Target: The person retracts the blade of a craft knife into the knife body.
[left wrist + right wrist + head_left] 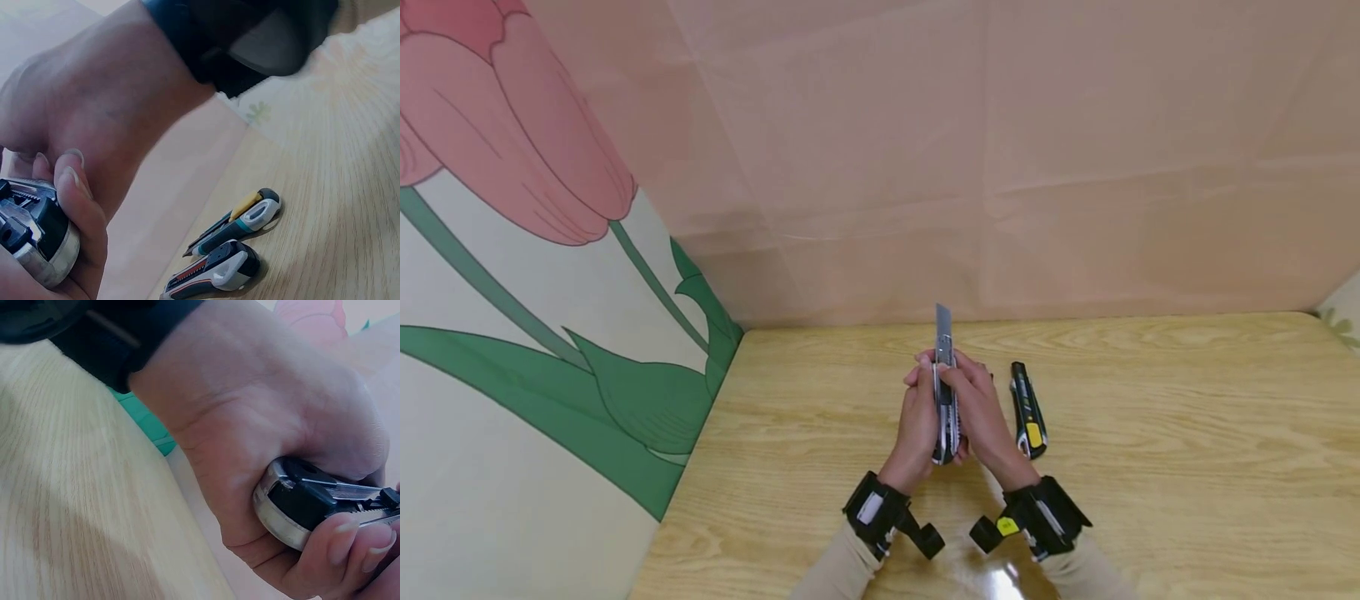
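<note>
A utility knife (946, 400) with a silver and black body stands between both hands, its wide blade (943, 321) out and pointing away from me. My left hand (917, 421) grips the knife from the left side. On the other side, my right hand (988, 417) holds it too, with the thumb laid on top near the slider. Close up, the right wrist view shows the knife's butt end (290, 506) with fingers curled round it. The left wrist view catches the same end (47, 237) at its left edge.
Right of the hands lies a black utility knife with a yellow part (1028, 408) on the wooden table (1187, 433). Two knives lie side by side in the left wrist view, one with a yellow part (237, 219), one with red trim (212, 272). A pink sheet (880, 167) stands behind.
</note>
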The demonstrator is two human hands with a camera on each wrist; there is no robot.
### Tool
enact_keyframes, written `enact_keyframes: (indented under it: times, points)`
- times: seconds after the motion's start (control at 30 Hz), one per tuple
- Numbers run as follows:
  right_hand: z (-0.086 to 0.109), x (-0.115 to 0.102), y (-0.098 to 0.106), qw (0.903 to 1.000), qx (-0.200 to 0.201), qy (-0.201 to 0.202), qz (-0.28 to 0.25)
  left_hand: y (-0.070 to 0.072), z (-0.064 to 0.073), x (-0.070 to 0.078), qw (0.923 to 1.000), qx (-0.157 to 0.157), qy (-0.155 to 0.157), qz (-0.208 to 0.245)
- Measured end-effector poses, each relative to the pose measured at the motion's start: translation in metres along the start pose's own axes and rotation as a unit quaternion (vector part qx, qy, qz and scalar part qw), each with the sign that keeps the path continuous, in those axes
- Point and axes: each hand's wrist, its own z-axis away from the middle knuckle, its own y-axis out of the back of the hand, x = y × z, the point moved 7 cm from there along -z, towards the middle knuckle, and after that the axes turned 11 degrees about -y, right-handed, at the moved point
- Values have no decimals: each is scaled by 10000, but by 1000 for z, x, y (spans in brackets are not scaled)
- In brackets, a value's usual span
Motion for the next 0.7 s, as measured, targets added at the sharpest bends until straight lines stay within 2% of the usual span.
enact_keyframes:
  times: [0.27, 0.57, 0.7]
  points:
    - [-2, 2, 0, 10000, 66, 31, 55, 1, -2, 2, 9998, -55, -168, -34]
    - [7, -18, -8, 10000, 6, -35, 70, 3, -3, 2, 9998, -39, -198, -85]
    - [9, -21, -10, 9999, 11, -46, 107, 2, -2, 2, 9998, -51, -174, -61]
